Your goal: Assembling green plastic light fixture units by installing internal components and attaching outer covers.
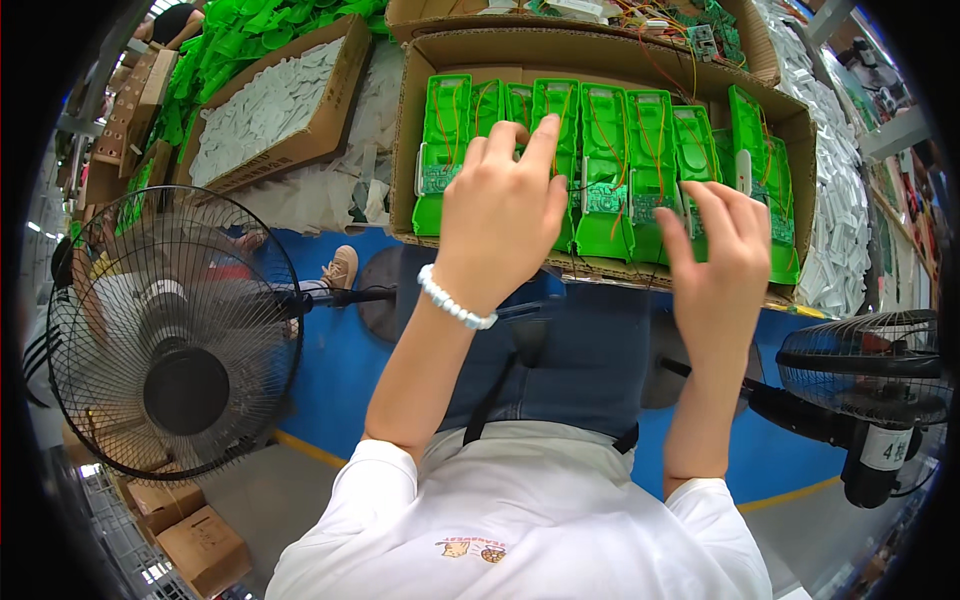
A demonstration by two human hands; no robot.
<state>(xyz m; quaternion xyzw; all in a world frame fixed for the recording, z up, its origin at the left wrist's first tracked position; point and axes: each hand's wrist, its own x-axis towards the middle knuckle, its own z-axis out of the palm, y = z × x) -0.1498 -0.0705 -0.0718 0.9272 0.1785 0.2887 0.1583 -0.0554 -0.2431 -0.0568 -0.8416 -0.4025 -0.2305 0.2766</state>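
Several bright green plastic housings (pixel 604 120) stand in a row inside an open cardboard box (pixel 480 50) before me. Thin orange wires and small green circuit boards (pixel 606 197) show in their open faces. My left hand (pixel 508 195) is over the left-middle housings, back up, fingers partly spread; its fingertips reach the upper part of one housing. Whether it presses on that housing I cannot tell. At the right-middle of the row, my right hand (pixel 722 240) hovers with thumb and fingers apart and nothing visible between them. A thin dark wire runs near the left hand.
A box of small white parts (pixel 265 115) and a heap of green parts (pixel 245 40) lie at the left. Another box with wired circuit boards (pixel 690 30) is behind. White pieces (pixel 845 240) are piled at the right. Fans (pixel 185 390) flank me.
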